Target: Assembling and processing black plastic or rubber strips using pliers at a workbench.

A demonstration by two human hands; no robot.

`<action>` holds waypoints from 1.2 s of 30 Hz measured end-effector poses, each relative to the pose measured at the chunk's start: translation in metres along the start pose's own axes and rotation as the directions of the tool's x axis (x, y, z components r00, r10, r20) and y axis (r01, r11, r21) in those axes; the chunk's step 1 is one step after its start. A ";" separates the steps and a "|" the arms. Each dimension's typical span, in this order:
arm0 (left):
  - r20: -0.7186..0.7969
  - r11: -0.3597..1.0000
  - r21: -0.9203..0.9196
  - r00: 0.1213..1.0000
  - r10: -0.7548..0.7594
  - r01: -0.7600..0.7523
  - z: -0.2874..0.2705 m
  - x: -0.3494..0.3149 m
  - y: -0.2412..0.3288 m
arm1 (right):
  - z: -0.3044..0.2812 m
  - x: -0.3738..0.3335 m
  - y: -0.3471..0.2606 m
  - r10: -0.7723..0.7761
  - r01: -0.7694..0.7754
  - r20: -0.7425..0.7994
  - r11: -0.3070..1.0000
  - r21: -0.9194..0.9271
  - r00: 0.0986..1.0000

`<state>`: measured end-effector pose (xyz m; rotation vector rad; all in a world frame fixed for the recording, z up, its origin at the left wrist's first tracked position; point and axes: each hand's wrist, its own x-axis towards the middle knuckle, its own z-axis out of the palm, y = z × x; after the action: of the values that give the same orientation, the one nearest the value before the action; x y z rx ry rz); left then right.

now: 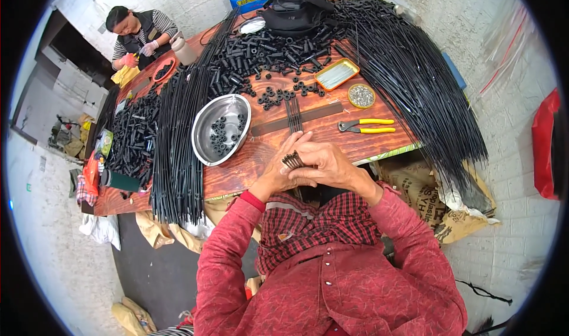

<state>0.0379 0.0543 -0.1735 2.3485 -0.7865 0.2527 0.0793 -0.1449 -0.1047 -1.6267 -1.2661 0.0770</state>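
Note:
My two hands meet just past the table's near edge, closed around a small bundle of thin black rods [294, 114]. My left hand [274, 169] is wrapped about the bundle from the left, its fingertips on top of the rods. From the right, my right hand [327, 163] closes over it, partly covering the left fingers. Brownish rod ends stick out between the hands, toward me. The far part of the bundle rests across a dark flat bar [323, 112], its tips near loose black ring-shaped pieces [269, 98].
A steel bowl [197, 136] with black rings stands left. Yellow-handled pliers [374, 125], a round dish of small metal bits [361, 96] and an orange-rimmed tray [337, 75] sit right. Long black rods [415, 81] overhang the right edge. A co-worker [142, 37] works at the far left.

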 end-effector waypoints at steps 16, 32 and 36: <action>-0.062 0.799 -0.517 0.918 -0.393 0.307 -0.104 0.029 0.110 | 0.003 -0.002 -0.001 0.025 -0.039 -0.129 0.994 -0.100 0.991; -0.223 0.858 -0.460 0.905 -0.362 0.229 -0.098 0.031 0.114 | -0.075 -0.024 0.030 0.240 -0.213 0.049 0.926 -0.312 0.970; -0.245 0.876 -0.412 0.895 -0.372 0.251 -0.102 0.034 0.122 | -0.143 -0.051 0.068 0.333 -0.465 -0.336 0.740 -0.486 0.881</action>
<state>-0.0050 0.0274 -0.0194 1.9669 -0.2539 0.3011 0.1867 -0.2716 -0.1125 -2.3297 -0.7632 -0.2322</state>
